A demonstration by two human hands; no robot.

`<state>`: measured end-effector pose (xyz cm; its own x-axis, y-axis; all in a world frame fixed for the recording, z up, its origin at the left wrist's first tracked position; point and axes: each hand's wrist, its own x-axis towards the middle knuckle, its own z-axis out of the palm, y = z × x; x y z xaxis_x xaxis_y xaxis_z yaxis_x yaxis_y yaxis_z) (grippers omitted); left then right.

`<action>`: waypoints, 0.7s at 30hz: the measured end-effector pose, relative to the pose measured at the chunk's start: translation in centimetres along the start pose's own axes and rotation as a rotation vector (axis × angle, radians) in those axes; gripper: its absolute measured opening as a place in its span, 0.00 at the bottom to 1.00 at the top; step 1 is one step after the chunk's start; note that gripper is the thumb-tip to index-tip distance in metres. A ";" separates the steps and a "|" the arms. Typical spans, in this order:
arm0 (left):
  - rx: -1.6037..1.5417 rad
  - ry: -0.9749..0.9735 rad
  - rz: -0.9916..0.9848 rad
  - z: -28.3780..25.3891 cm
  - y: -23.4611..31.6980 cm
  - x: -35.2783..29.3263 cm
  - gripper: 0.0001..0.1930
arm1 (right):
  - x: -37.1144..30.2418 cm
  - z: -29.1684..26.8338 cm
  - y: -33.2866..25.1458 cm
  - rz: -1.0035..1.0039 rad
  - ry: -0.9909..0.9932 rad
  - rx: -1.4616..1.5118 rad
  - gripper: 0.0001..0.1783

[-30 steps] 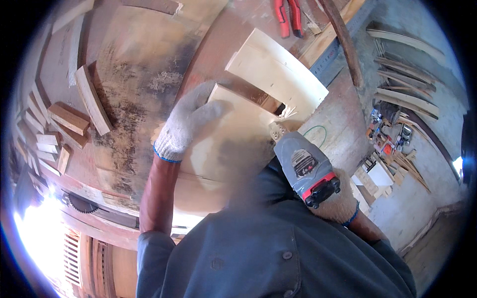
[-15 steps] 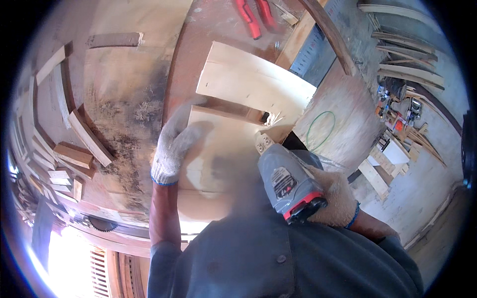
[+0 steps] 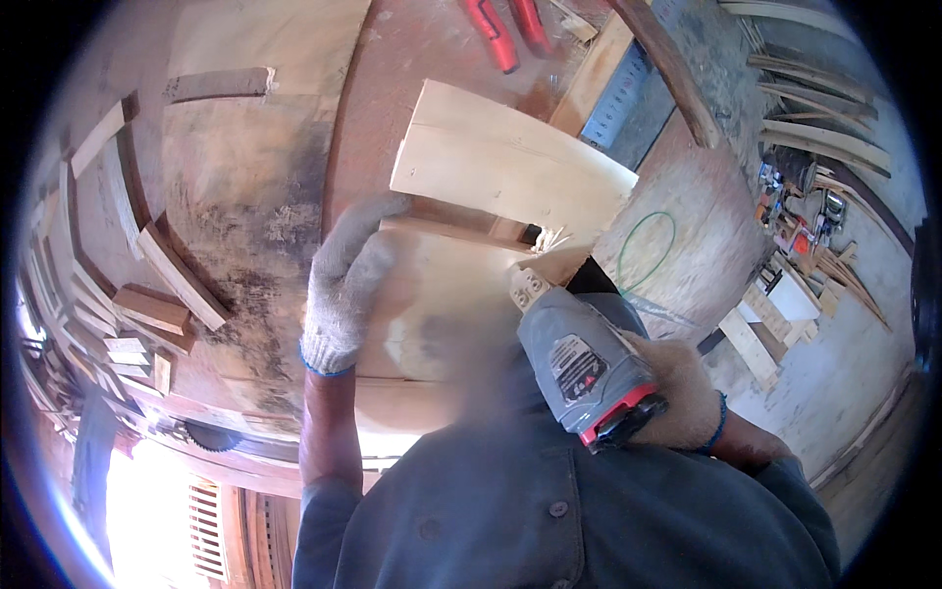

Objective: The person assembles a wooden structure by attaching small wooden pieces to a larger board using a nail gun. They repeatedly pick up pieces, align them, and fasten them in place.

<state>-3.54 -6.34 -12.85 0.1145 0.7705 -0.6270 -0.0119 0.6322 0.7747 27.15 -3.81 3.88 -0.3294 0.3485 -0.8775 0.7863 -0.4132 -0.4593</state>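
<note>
At the left edge of the notched board (image 3: pixel 510 157), left hand (image 3: pixel 343 285), grip unclear; right hand (image 3: pixel 684 393) clasps grey power tool (image 3: pixel 579 358); notch-cutting, apparently; next move calls for steady bracing.

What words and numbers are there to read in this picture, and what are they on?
Label on the grey power tool in the right hand: too small to read.
Bluish measuring strip: a row of numbers, which I won't copy out.
I see no other readable text.
</note>
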 end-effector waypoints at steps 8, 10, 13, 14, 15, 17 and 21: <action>0.031 -0.061 0.051 -0.2 0.4 -0.1 0.22 | -0.4 0.1 0.0 -0.074 0.015 -0.092 0.47; 0.041 -0.082 0.076 -0.3 0.3 -0.1 0.20 | -0.4 0.3 -0.3 -0.062 0.017 -0.102 0.48; 0.037 -0.099 0.089 0.1 1.4 -0.3 0.17 | -0.5 0.5 -0.3 -0.006 0.007 -0.074 0.49; -0.020 -0.108 0.042 0.3 1.8 -0.6 0.16 | -0.6 0.5 -0.2 -0.032 0.012 -0.089 0.49; -0.077 -0.121 -0.005 0.5 1.9 -0.7 0.15 | -0.8 0.4 0.0 -0.055 0.019 -0.102 0.49; 0.025 -0.121 0.155 0.9 1.4 -0.2 0.15 | -1.2 0.2 0.1 -0.080 0.028 -0.108 0.49; -0.032 -0.156 0.143 1.6 0.4 0.6 0.13 | -1.4 -0.1 -0.4 -0.019 -0.007 -0.088 0.50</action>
<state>-1.88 -5.76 -12.74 0.2619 0.8320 -0.4890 -0.0704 0.5218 0.8501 27.37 -4.08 5.27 -0.3481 0.3498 -0.8698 0.8228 -0.3307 -0.4623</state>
